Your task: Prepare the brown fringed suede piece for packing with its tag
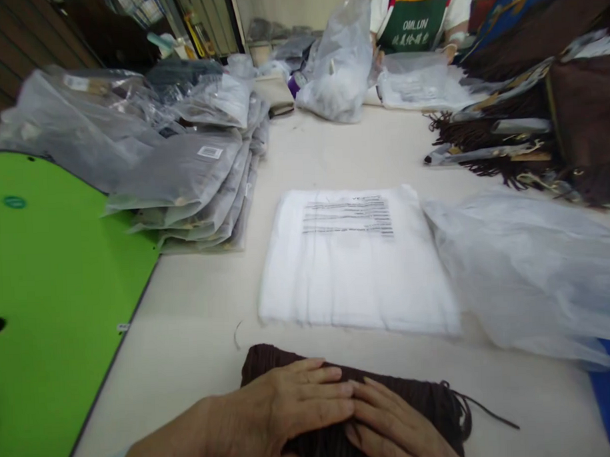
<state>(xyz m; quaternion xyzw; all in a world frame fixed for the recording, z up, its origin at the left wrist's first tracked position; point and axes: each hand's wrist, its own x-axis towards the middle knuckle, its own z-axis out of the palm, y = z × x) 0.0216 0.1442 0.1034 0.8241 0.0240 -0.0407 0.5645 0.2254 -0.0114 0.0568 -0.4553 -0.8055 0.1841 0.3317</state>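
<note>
A folded dark brown knitted piece point(426, 401) with loose fringe threads lies at the near edge of the pale table point(327, 154). My left hand point(286, 406) lies flat on top of it, fingers stretched out and together. My right hand point(392, 429) rests flat on it too, fingertips meeting those of the left. Neither hand grips anything. Just beyond the brown piece sits a stack of white plastic bags point(353, 263) with printed black text.
A pile of bagged grey items point(193, 186) lies at the left, beside a green board point(52, 297). Loose clear plastic point(526, 267) spreads at the right; brown fringed goods point(546, 127) lie at the far right. A person in a green apron point(415, 15) stands at the far end.
</note>
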